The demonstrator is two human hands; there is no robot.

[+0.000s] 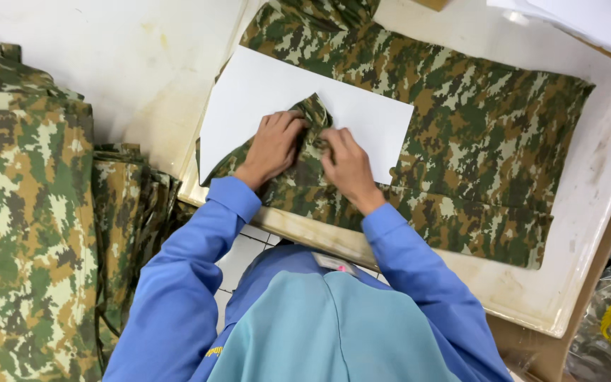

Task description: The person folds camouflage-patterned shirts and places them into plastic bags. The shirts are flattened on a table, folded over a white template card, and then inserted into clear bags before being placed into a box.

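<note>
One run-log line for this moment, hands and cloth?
left hand: gripping camouflage garment fold | right hand: gripping same fold | white sheet: on garment | table: under garment

scuffed white worktable [588, 212] over tiled floor [238, 258]

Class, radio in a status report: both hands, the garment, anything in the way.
Left hand and right hand both gripping a fold of the camouflage garment. Garment flat on the white table, white card on top. Nothing blocking.

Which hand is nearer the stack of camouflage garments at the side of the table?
Left. The left hand presses the folded cloth flap on the side toward the camouflage stack; the right hand sits beyond it, farther away.
</note>
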